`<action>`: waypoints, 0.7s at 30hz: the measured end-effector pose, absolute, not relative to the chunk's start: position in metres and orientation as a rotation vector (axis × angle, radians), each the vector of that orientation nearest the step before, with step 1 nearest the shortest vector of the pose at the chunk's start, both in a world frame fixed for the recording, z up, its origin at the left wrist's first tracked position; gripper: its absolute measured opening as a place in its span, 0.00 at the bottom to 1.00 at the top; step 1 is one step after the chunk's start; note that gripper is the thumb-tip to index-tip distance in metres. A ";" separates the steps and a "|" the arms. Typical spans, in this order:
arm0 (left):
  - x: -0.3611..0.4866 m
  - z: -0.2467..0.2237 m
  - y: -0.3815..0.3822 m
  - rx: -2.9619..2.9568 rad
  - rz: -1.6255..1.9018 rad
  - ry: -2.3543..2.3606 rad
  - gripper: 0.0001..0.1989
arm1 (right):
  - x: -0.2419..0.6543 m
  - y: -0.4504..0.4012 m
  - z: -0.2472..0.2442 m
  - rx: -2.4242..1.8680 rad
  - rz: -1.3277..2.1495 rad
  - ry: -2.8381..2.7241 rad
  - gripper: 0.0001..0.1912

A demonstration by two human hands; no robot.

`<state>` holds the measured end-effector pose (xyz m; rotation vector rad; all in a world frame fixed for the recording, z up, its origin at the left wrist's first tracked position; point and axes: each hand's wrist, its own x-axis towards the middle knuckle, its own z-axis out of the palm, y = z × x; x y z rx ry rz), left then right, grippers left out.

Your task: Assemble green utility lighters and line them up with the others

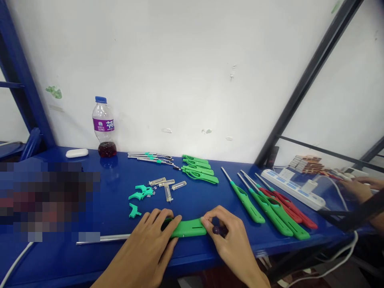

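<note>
A green long-nosed lighter point(190, 228) lies near the table's front edge, its metal tube point(103, 239) pointing left. My left hand point(153, 238) is closed around the lighter where body meets tube, covering that part. At the lighter's right end, my right hand point(229, 232) pinches with thumb and forefinger. A dark purple tool handle point(220, 230) is tucked in its curled fingers; its working end is hidden. Beyond lie teal triggers point(142, 193), one loose teal trigger point(134, 211), clear fuel tanks point(167, 192), green handle shells point(198, 170) and metal tubes with wires point(151, 157).
Several green lighters point(249, 204) and red ones point(295, 208) lie at the right, beside a white power strip point(294, 190). A drink bottle point(103, 128) and a white case point(77, 153) stand by the wall. Blurred blocks cover the left. Another person's hand point(358, 188) shows far right.
</note>
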<state>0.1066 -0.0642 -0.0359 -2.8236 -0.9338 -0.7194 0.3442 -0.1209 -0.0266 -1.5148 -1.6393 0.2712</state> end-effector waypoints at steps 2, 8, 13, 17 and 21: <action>0.107 -0.035 -0.064 -2.836 -0.714 -0.941 0.21 | 0.345 -0.121 -0.027 -1.514 0.259 -1.636 0.13; 0.107 -0.037 -0.064 -2.847 -0.716 -0.958 0.22 | 0.345 -0.122 -0.029 -1.526 0.249 -1.640 0.13; 0.106 -0.040 -0.064 -2.846 -0.709 -0.971 0.23 | 0.344 -0.121 -0.029 -1.522 0.223 -1.656 0.14; 0.106 -0.038 -0.065 -2.850 -0.696 -0.966 0.22 | 0.343 -0.121 -0.028 -1.513 0.218 -1.656 0.12; 0.107 -0.036 -0.066 -2.859 -0.691 -0.979 0.22 | 0.344 -0.121 -0.028 -1.480 0.258 -1.662 0.10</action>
